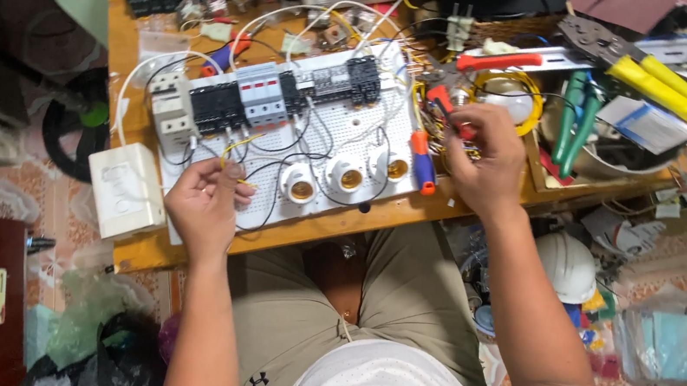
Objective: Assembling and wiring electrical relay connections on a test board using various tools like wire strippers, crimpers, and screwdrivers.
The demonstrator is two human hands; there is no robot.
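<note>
Left hand (204,202) pinches a thin yellow wire (236,147) at the board's (341,145) seven o'clock. It looks light and floppy, best held near its end. Right hand (479,159) is closed on red-handled pliers (442,100).

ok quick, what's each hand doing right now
left hand: closed, pinching a thin yellow wire over the white wiring board
right hand: closed around a red-handled tool; its kind cannot be told

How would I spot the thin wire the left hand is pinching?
Find the white perforated board on the wooden table. At its near left edge the left hand pinches a short yellow wire, unlike the black and white wires nearby.
</note>
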